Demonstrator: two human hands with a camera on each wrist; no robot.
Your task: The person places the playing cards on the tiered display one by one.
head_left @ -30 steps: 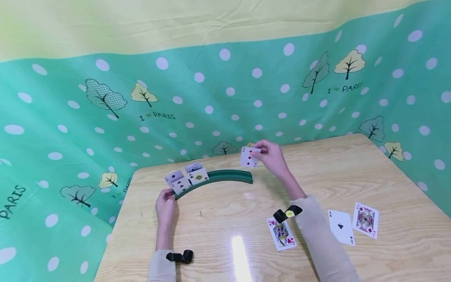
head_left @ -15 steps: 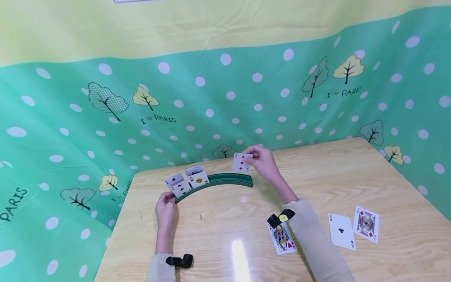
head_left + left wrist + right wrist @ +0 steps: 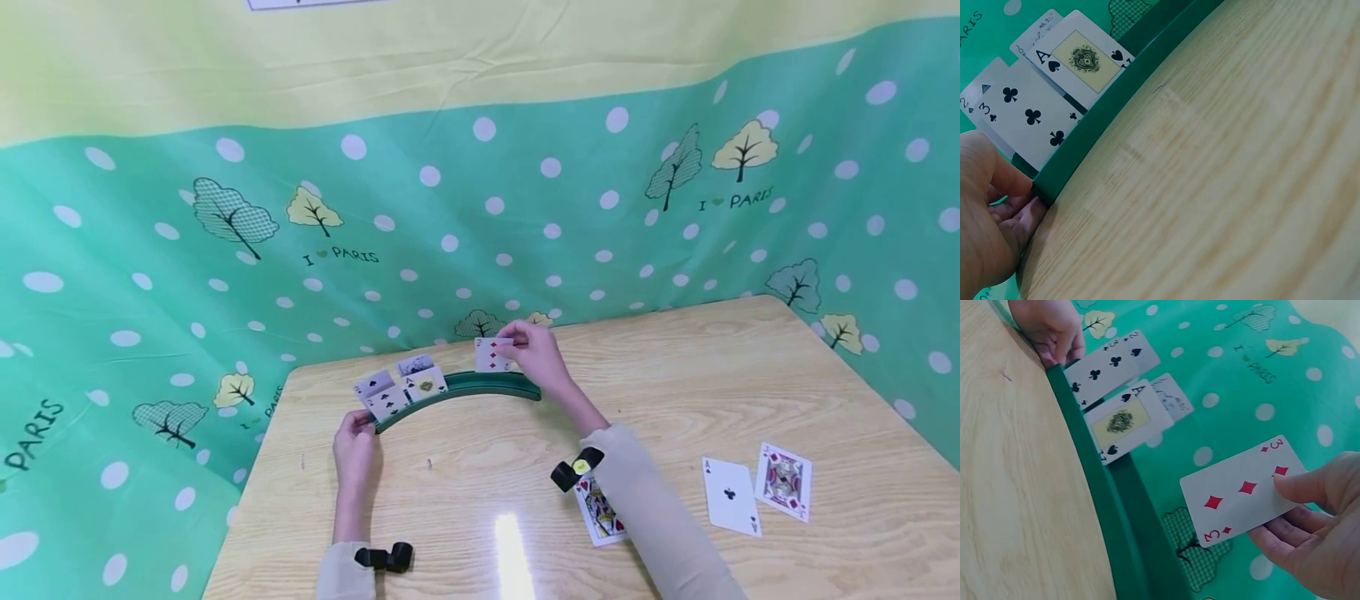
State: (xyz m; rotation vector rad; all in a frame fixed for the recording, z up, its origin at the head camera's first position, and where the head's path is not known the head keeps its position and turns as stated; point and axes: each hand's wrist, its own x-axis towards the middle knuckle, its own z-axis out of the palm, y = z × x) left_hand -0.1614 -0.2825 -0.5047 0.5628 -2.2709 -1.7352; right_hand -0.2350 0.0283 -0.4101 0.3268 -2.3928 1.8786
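A curved green card holder [image 3: 491,385] carries several playing cards at its left part. In front stand the three of clubs [image 3: 1030,114] and the ace of spades [image 3: 1082,59]; behind them are a two of spades [image 3: 1141,351] and another card [image 3: 1171,397], mostly hidden. My left hand [image 3: 354,442] grips the holder's left end between thumb and fingers. Between thumb and fingers, my right hand [image 3: 538,357] pinches the three of diamonds [image 3: 1244,490], face toward me. That card overlaps the holder's rear edge in the head view, right of the ace of spades.
On the wooden table [image 3: 450,500] a queen of hearts [image 3: 600,512] lies partly under my right forearm. Farther right lie an ace of clubs [image 3: 731,496] and a jack of diamonds [image 3: 783,481]. A green patterned cloth [image 3: 420,250] hangs behind the table.
My right hand has moved left and slightly down with the three of diamonds, from beyond the holder's right end to over its rear edge. My left hand stays at the holder's left end.
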